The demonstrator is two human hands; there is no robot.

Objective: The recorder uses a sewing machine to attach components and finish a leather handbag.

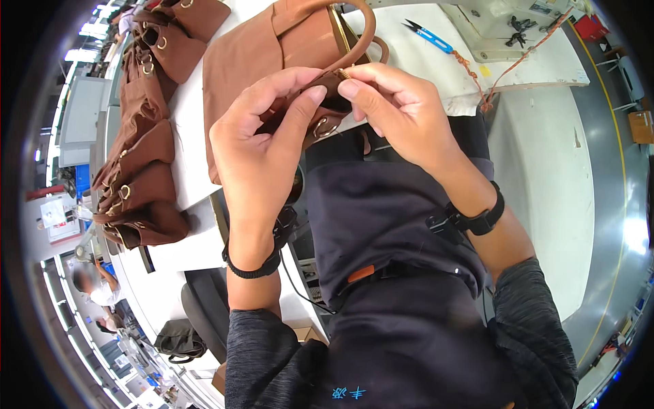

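Note:
A brown handbag (252, 51) lies on the white table in front of me, its looped handle (370, 31) at the upper right. My left hand (255, 140) is closed on the bag's near edge, thumb and fingers pinching the brown material. Close beside it, my right hand (405, 112) pinches the same edge, where a small gold-coloured piece shows at the fingertips. A gold zipper (340, 31) runs along the opening above the hands. Below the fingers hangs a brown tab with a gold metal ring (325, 127). The fingers hide part of the gripped edge.
Several brown bags with gold rings (146, 136) lie in a row along the left. Blue-handled thread snips (430, 37) sit at the upper right, tied to a braided orange cord (466, 65). Beyond is a pale machine base (470, 27). Another person (102, 290) is far left.

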